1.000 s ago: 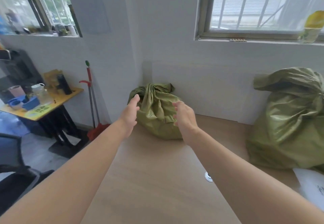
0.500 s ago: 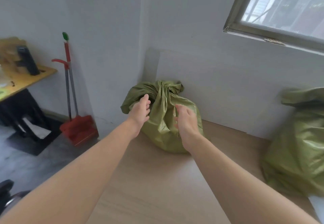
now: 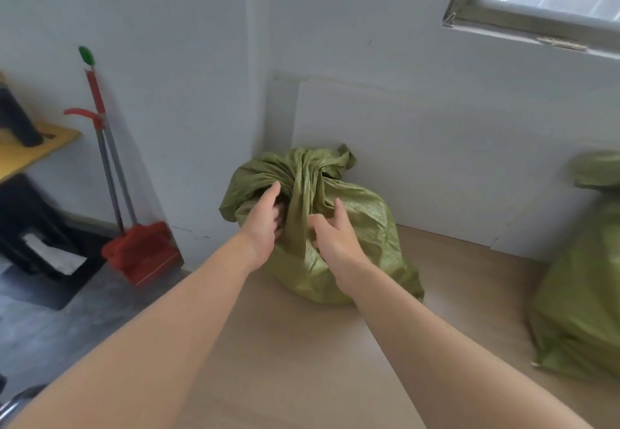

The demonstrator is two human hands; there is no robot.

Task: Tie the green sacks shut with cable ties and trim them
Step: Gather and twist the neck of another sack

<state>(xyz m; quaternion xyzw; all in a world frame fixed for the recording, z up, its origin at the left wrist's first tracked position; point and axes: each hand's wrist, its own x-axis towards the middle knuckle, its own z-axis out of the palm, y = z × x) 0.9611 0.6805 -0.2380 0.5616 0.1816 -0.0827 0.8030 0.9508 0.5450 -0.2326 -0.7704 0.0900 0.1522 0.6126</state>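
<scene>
Over the wooden tabletop (image 3: 302, 361), the left hand (image 3: 263, 227) curls its fingers into the gathered folds of the green sack (image 3: 362, 227); the right hand (image 3: 335, 240) lies spread and relaxed against it. That sack sits in the wall corner (image 3: 260, 109).

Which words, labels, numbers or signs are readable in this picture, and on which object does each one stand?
No text can be read.
The green sack, the second sack, the red dustpan and the dark bottle show no print; the white sheet at the left is too blurred to tell.
</scene>
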